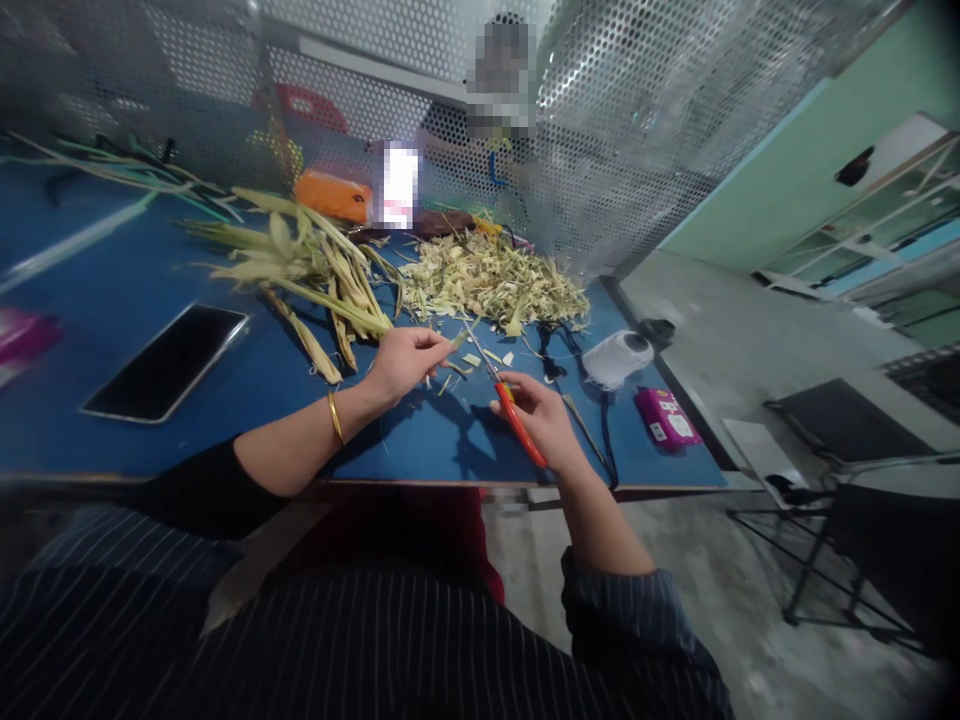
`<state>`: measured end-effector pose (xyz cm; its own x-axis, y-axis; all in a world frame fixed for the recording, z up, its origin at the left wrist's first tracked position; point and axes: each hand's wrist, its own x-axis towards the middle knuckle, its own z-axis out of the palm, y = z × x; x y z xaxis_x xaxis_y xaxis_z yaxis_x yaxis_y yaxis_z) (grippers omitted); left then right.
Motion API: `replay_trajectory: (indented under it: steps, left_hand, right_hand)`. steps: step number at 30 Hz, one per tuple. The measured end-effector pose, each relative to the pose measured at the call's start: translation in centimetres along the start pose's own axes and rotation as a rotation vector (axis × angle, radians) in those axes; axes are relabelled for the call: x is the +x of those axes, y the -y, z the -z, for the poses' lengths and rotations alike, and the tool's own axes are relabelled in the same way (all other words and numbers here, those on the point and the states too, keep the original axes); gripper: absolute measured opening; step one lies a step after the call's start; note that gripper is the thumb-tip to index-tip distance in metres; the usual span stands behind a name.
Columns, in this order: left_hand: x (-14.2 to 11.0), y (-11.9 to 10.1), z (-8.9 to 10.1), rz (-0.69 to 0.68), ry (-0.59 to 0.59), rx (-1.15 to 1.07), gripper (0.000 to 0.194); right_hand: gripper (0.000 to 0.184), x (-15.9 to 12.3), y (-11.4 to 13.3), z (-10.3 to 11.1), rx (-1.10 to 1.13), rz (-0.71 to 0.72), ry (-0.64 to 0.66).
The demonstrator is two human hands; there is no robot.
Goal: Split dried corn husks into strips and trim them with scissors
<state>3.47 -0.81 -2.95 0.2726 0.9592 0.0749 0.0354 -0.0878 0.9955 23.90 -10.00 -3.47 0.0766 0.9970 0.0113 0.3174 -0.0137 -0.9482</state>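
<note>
My left hand [411, 362], with a gold bangle at the wrist, pinches a small pale green strip of plant leaf [460, 341] that sticks out past the fingertips. My right hand [536, 415] is wrapped round the red handles of a pair of scissors [517, 425]. Their metal blades point up and left, close to the strip; whether they touch it I cannot tell. Cut bits [471, 360] lie on the blue table under the blades. Behind both hands is a heap of chopped pale leaf pieces [495, 275]. Long leaves resembling corn husks [300, 245] lie beyond my left hand.
On the blue table [225, 440] lie a dark phone [169, 362] at left, an orange item [332, 195] and a lit screen [398, 185] at the back. A white thread spool [619, 360] and a purple packet [666, 418] are at right. Perforated metal mesh [375, 60] stands behind.
</note>
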Motion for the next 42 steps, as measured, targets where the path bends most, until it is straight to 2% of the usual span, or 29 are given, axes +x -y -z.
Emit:
replay_trajectory:
  steps: [10, 13, 15, 18, 20, 23, 25, 27, 28, 30, 34, 36, 38, 42]
  left_hand:
    - [0.2, 0.2, 0.1, 0.021, 0.002, 0.018, 0.019]
    - [0.1, -0.2, 0.1, 0.051, -0.004, -0.006, 0.019]
    - [0.1, -0.5, 0.2, 0.075, -0.017, -0.038, 0.019]
    - [0.2, -0.9, 0.3, 0.104, -0.053, -0.088, 0.017]
    - [0.3, -1.0, 0.5, 0.110, -0.073, -0.099, 0.015]
    - [0.3, -1.2, 0.5, 0.096, -0.092, -0.084, 0.014]
    - [0.3, -1.3, 0.5, 0.077, -0.114, -0.075, 0.014]
    - [0.2, -1.2, 0.4, 0.047, -0.125, -0.065, 0.015]
    - [0.2, -1.1, 0.4, 0.026, -0.122, -0.056, 0.016]
    - [0.2, -0.9, 0.4, -0.021, -0.105, -0.022, 0.016]
    - [0.5, -0.3, 0.8, -0.079, -0.098, 0.085, 0.018]
    - [0.7, -0.3, 1.0, -0.063, -0.082, 0.093, 0.017]
    - [0.9, -0.5, 1.2, -0.004, -0.067, 0.040, 0.013]
    - [1.3, -1.4, 1.3, 0.131, -0.152, -0.148, 0.012]
  right_hand:
    - [0.051, -0.1, -0.2, -0.3, -0.023, 0.006, -0.054]
    - [0.050, -0.1, -0.2, -0.2, -0.117, 0.020, -0.059]
    - [0.048, 0.2, -0.1, -0.1, -0.310, 0.047, -0.097]
    - [0.047, 1.1, 0.2, 0.2, -0.782, 0.052, -0.184]
    - [0.045, 1.7, 0.7, 0.4, -1.058, 0.023, -0.168]
    - [0.034, 2.4, 2.1, 0.6, -1.296, 0.005, -0.073]
    - [0.026, 2.9, 3.3, 0.5, -1.329, 0.061, -0.060]
    - [0.028, 3.9, 4.4, -0.1, -1.169, 0.163, -0.097]
    - [0.036, 4.7, 4.9, -0.6, -1.000, 0.217, -0.119]
    - [0.046, 6.5, 5.5, -1.9, -0.603, 0.203, -0.083]
    - [0.039, 9.6, 5.4, -4.5, -0.068, 0.111, 0.138]
    - [0.036, 10.1, 4.9, -4.9, 0.081, 0.097, 0.171]
    - [0.032, 10.2, 4.3, -4.7, 0.148, 0.106, 0.146]
    - [0.025, 10.2, 3.5, -3.6, 0.179, 0.133, 0.085]
